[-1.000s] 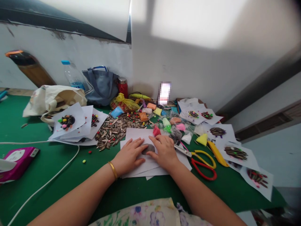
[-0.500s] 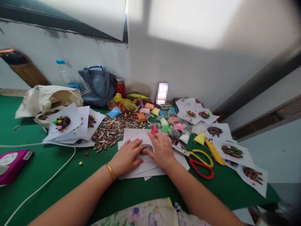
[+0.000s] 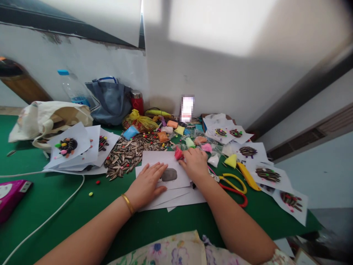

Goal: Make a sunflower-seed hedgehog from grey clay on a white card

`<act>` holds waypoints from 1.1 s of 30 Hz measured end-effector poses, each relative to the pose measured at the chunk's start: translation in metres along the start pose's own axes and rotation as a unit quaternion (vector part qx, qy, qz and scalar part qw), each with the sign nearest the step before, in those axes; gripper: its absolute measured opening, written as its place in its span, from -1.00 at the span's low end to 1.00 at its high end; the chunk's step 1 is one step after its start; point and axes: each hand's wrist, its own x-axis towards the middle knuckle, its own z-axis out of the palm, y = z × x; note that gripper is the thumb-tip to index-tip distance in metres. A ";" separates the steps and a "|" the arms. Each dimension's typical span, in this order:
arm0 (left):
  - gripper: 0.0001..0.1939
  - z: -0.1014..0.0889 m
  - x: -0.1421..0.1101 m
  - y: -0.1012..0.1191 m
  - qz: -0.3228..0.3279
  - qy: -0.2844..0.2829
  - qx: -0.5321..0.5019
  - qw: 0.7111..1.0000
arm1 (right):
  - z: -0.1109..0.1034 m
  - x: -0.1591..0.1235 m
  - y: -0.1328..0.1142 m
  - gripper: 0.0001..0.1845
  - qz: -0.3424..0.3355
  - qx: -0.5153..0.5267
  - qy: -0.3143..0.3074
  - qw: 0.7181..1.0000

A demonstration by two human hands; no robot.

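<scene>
A flat grey clay patch (image 3: 169, 175), an oblong with rounded corners, lies on the top sheet of a stack of white paper (image 3: 154, 157). My left hand (image 3: 149, 182) rests flat on the sheet, fingers stretched, its fingertips at the patch's left end. At the paper's upper right corner, my right hand (image 3: 195, 165) is bent over the clay packets, fingers curled down; its fingertips are partly hidden, and whatever is in them cannot be made out. Close to its thumb sits a red clay packet (image 3: 178, 153). Scissors (image 3: 234, 184) with yellow and red handles lie partly under my right forearm.
Sunflower seeds (image 3: 124, 154) are heaped behind the paper. Clay packets in several colours, such as an orange one (image 3: 162, 137), lie beyond. Seed-decorated sheets (image 3: 267, 175) line the right side; others (image 3: 71, 147) lie left. A yellow cutter knife (image 3: 248, 176) and a white cable (image 3: 63, 204) are nearby.
My right hand has lifted off the grey clay and moved up and right to the packets, uncovering the patch. My left hand stays on the paper. The view has shifted slightly.
</scene>
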 end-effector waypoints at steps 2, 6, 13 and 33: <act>-0.21 0.000 0.000 0.000 -0.002 -0.002 0.000 1.000 | 0.000 0.000 -0.001 -0.83 -0.011 -0.010 0.000 1.000; -0.21 -0.001 0.000 0.002 -0.007 -0.004 0.002 1.000 | 0.001 -0.002 -0.001 -0.87 -0.016 -0.007 0.004 1.000; -0.21 -0.003 -0.001 0.005 -0.024 -0.005 0.014 1.000 | 0.002 -0.005 0.002 -0.93 -0.016 0.052 0.012 0.998; -0.77 -0.009 0.005 0.020 -0.139 0.144 -0.397 0.896 | -0.012 -0.035 -0.043 -0.81 -0.117 0.495 0.012 0.861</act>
